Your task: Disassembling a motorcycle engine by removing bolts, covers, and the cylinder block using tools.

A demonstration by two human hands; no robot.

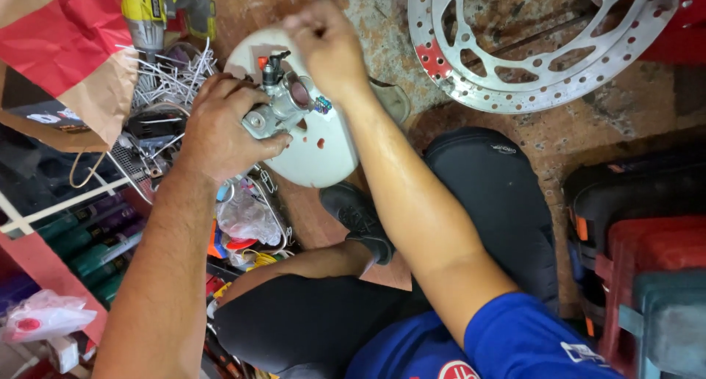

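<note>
We see a small metal carburettor-like part [276,103], silvery grey, with a round opening on its side, a dark fitting and a red-orange tip on top; it sits above a white oval plate [323,155] over the worn reddish floor [471,140]. The left hand [220,125] is clamped around the part's lower left side, fingers curled over it; the right hand [323,44] is bunched closed just above the part, fingertips pinched together, though whatever it pinches is hidden by the knuckles and blurred. The left palm covers much of the part's body; a perforated brake disc [544,37] is cut off by the top edge; a yellow drill [151,11] is only partly in view.
</note>
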